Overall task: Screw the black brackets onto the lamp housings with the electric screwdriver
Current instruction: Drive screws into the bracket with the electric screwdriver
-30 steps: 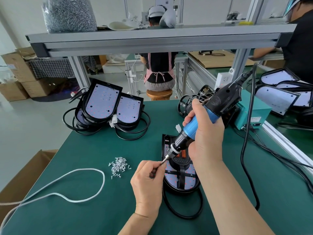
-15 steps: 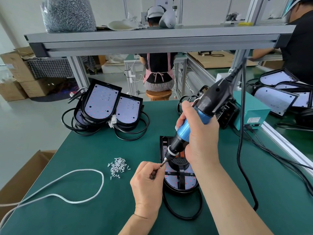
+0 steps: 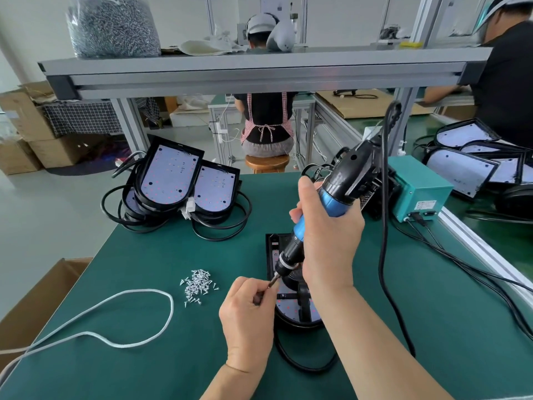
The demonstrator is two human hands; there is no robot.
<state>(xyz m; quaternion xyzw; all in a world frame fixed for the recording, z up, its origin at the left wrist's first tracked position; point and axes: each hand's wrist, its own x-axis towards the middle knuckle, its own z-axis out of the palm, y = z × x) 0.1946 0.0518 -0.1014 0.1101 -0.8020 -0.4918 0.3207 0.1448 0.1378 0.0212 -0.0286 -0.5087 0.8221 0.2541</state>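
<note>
Left hand (image 3: 248, 316), fingers curled, pinches bit (image 3: 273, 281), likely seating a screw; right hand (image 3: 326, 246) wraps electric screwdriver (image 3: 334, 197), tilted for loading; lamp housing (image 3: 288, 310) with black bracket (image 3: 303, 301) beneath both; loose screws (image 3: 199, 284) at 9 o'clock, within reach; stacked housings (image 3: 170, 180) at 11 o'clock.

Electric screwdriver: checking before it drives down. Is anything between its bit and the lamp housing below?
Yes. The left hand pinches the bit at its tip, its fingers between the electric screwdriver and the lamp housing. The right hand grips the tool above.

The left hand (image 3: 248, 316) and right hand (image 3: 328, 243) are bare, forearms uncovered
</note>
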